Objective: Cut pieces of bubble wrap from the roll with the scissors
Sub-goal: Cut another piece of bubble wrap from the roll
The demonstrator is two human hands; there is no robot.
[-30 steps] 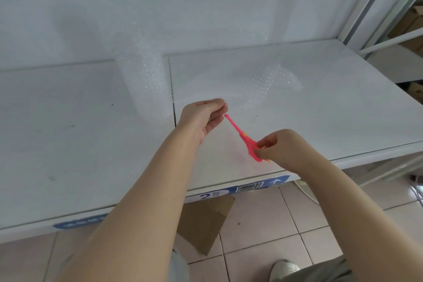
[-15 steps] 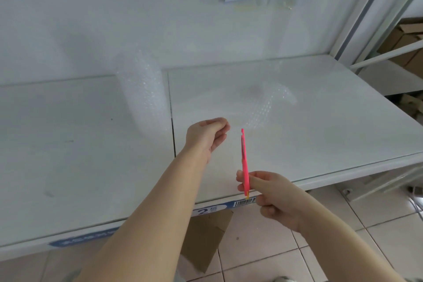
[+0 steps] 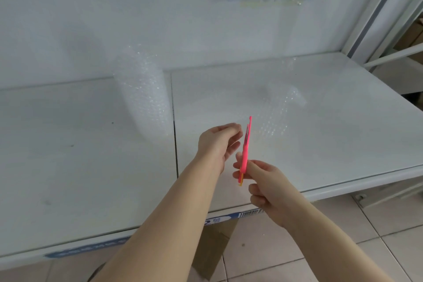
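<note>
Right hand [image 3: 267, 188] grips scissors [image 3: 246, 146] upright — just beside left hand [image 3: 217, 144], over table [image 3: 68, 178].

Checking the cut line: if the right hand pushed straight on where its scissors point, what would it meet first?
Likely the bubble wrap sheet beyond the scissors, though depth is unclear.

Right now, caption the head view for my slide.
Right hand holds pink plastic scissors upright beside left hand pinching clear bubble wrap drawn from the roll.
</note>
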